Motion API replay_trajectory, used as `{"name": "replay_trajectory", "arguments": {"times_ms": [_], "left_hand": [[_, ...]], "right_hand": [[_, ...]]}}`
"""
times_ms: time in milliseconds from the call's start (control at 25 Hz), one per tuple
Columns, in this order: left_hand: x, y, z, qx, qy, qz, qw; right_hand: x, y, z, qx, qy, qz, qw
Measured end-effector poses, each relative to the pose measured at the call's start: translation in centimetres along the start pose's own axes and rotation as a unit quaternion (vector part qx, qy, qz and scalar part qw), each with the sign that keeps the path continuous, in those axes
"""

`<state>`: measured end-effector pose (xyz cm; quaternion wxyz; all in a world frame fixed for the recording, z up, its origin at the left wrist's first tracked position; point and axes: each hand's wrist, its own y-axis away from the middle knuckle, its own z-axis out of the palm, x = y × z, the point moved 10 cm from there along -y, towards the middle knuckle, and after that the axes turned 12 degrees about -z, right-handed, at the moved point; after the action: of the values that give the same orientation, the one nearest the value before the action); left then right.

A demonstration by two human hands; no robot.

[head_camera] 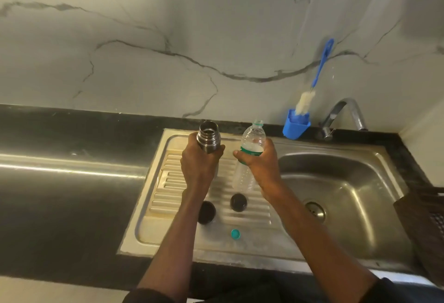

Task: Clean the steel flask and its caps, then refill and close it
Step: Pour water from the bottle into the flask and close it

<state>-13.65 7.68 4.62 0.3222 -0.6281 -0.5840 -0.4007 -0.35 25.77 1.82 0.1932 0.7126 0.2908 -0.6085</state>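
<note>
My left hand grips the steel flask upright over the sink's ribbed drainboard; its threaded mouth is uncapped. Just to the right, my right hand holds a clear plastic water bottle with a green label, also uncapped and upright. Two dark flask caps lie on the drainboard below my hands: one partly hidden by my left forearm, the other between my arms. A small teal bottle cap lies nearer the front edge.
The steel sink basin with its drain is at the right, a chrome tap behind it. A blue holder with a blue-handled bottle brush stands against the marble wall. Dark countertop extends left.
</note>
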Motion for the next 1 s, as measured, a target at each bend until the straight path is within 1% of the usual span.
{"name": "replay_trajectory", "arguments": {"times_ms": [120, 440, 640, 840, 920, 960, 1000], "left_hand": [[-2.0, -0.6, -0.7, 0.007, 0.002, -0.013, 1.0], [-6.0, -0.8, -1.9, 0.02, 0.014, -0.041, 0.999], [-6.6, -0.9, -1.7, 0.003, 0.003, -0.035, 0.999], [-8.0, -1.0, -1.3, -0.034, 0.003, -0.034, 0.999], [-8.6, -0.5, -1.8, -0.016, 0.001, -0.05, 0.999], [-8.8, 0.4, -2.4, 0.007, 0.001, -0.059, 0.998], [-8.9, 1.7, -3.3, 0.047, -0.002, -0.063, 0.997]], "right_hand": [[1.5, 2.2, 2.1, -0.026, 0.0, 0.018, 1.0], [1.8, 3.9, 3.5, -0.049, 0.035, -0.012, 0.998], [1.6, 4.7, 3.9, -0.062, 0.046, -0.036, 0.996], [1.6, 6.7, 3.2, -0.082, 0.034, -0.052, 0.995], [1.7, 7.4, 2.8, -0.101, 0.032, -0.052, 0.993], [1.7, 7.8, 2.4, -0.104, 0.037, -0.059, 0.992], [1.7, 8.1, 1.8, -0.105, 0.051, -0.068, 0.991]]}}
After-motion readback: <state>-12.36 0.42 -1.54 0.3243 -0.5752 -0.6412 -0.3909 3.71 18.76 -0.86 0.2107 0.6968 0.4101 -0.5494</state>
